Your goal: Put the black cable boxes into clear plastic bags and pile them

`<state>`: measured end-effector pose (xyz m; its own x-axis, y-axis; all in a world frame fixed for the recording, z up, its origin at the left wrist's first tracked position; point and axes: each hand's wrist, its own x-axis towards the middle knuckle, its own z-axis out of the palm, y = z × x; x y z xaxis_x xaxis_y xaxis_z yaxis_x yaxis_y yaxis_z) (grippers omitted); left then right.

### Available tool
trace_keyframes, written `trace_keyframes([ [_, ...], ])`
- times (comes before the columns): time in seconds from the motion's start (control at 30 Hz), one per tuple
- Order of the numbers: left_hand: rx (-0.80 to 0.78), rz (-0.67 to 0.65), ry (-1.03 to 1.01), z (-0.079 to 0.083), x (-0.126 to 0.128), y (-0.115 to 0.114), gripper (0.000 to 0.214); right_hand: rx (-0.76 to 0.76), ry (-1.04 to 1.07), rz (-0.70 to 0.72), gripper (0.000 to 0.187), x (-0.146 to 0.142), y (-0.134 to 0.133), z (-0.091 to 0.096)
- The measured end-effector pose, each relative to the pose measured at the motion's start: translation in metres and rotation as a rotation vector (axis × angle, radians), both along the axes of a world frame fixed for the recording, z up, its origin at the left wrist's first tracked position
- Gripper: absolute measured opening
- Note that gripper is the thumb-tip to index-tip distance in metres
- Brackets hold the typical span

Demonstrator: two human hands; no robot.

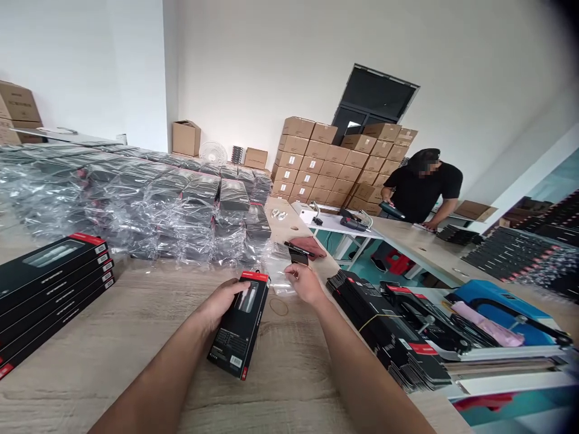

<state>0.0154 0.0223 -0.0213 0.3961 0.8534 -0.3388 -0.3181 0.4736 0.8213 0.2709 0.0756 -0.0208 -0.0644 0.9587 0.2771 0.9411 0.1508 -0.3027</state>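
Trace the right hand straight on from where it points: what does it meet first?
Probably the clear plastic bag just ahead of the right hand. Depth is unclear, so it may already touch.

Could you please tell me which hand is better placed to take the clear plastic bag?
Probably the right hand: it sits beside the clear plastic bag and holds no box, while the left hand is gripping the black retail box.
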Motion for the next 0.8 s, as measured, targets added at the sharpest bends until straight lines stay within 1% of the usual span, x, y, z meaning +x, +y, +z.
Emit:
trace_keyframes([
  [0.1, 0.145, -0.056, 0.039, -0.003, 0.001, -0.003, 0.037, -0.048, 0.038, -0.008, 0.016, -0.004, -0.006, -0.011],
  [0.17, 0.215, -0.069, 0.084, -0.004, 0.001, -0.004, 0.036, -0.074, 0.032, -0.023, 0.013, -0.006, -0.008, -0.016],
  [0.23, 0.278, -0.038, 0.142, -0.004, 0.001, -0.003, 0.038, -0.081, 0.019, -0.029, 0.013, -0.007, -0.008, -0.016],
  [0.33, 0.363, 0.008, 0.224, -0.005, 0.002, -0.003, 0.052, -0.058, 0.023, -0.046, 0.02, -0.006, -0.009, -0.012],
  [0.4, 0.401, -0.017, 0.249, -0.005, 0.004, -0.003, 0.058, -0.008, 0.024, -0.057, 0.021, -0.005, -0.011, -0.008],
  [0.43, 0.411, -0.038, 0.261, -0.005, 0.004, -0.003, 0.057, 0.039, 0.025, -0.058, 0.021, -0.005, -0.013, -0.007],
  [0.57, 0.448, -0.072, 0.316, -0.001, 0.007, -0.007, 0.041, 0.25, 0.062, -0.026, 0.018, -0.006, -0.019, -0.002],
  [0.67, 0.509, -0.067, 0.286, 0.005, 0.008, -0.011, 0.036, 0.269, 0.136, -0.017, 0.019, -0.007, -0.022, -0.001],
  [0.8, 0.542, -0.161, 0.182, 0.011, 0.016, -0.014, 0.037, 0.249, 0.231, -0.021, 0.019, -0.008, -0.023, -0.002],
])
